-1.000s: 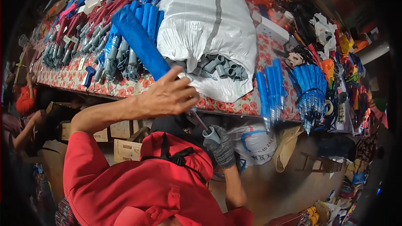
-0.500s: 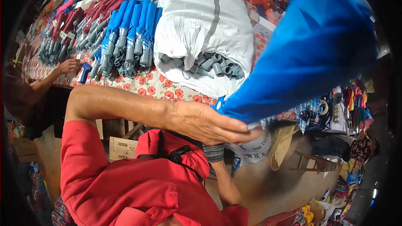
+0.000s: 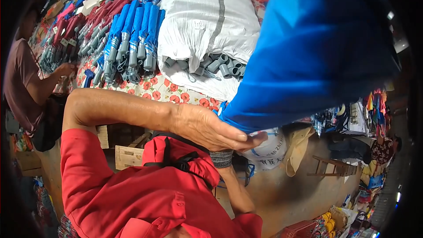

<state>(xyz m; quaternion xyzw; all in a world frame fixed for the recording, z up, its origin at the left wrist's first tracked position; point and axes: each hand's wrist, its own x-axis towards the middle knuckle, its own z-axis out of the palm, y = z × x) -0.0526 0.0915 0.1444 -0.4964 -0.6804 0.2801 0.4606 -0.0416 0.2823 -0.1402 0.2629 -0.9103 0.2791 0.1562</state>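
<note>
A blue umbrella (image 3: 304, 61), its cloth loose and partly spread, slants from near my hands up to the upper right. My left hand (image 3: 209, 127) reaches across in front of me, fingers stretched out and palm turned toward the lower end of the cloth; it looks to be touching there. Beneath it is my right hand (image 3: 221, 158), in a grey knit cuff or glove; its fingers are hidden behind the left hand, as is the umbrella's handle.
On the flowered table (image 3: 152, 90) lie folded blue umbrellas (image 3: 132, 31), maroon umbrellas (image 3: 101, 15) and a big white sack (image 3: 207, 13) with grey handles showing. A co-worker (image 3: 26, 75) is at the left. A wooden stool (image 3: 128, 156) and a printed white sack (image 3: 266, 152) stand below.
The umbrella has shifted a little left and its cloth looks fuller. My left hand has moved slightly left with it. More of the co-worker shows at the left.
</note>
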